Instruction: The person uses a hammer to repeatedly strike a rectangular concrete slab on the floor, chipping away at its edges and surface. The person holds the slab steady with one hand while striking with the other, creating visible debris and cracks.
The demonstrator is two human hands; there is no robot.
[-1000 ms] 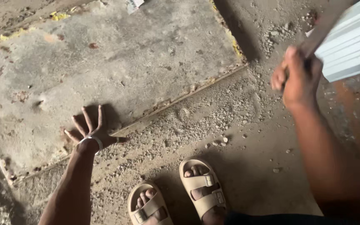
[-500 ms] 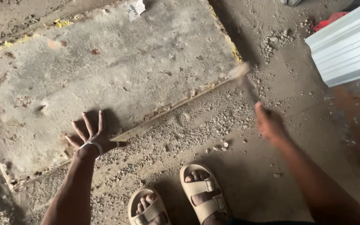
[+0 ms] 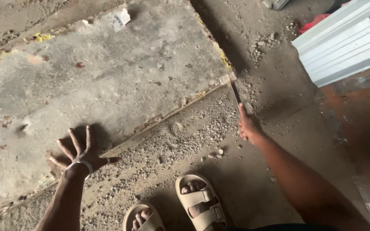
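The left hand (image 3: 81, 150) lies flat with fingers spread wide on the near edge of a large, dirty slab (image 3: 108, 77) that covers the left and middle of the floor. The slab looks stiff and heavy, with a gritty surface, and it would likely best be gripped along its near edge or at the right corner. Gravel (image 3: 185, 137) is strewn just beside that edge, and two feet in beige sandals (image 3: 200, 205) stand near it. To the right, the right hand (image 3: 248, 126) is closed around a thin hammer (image 3: 233, 87) whose head touches the slab's near right corner. Far right, stacked white panels (image 3: 343, 42) lie well apart.
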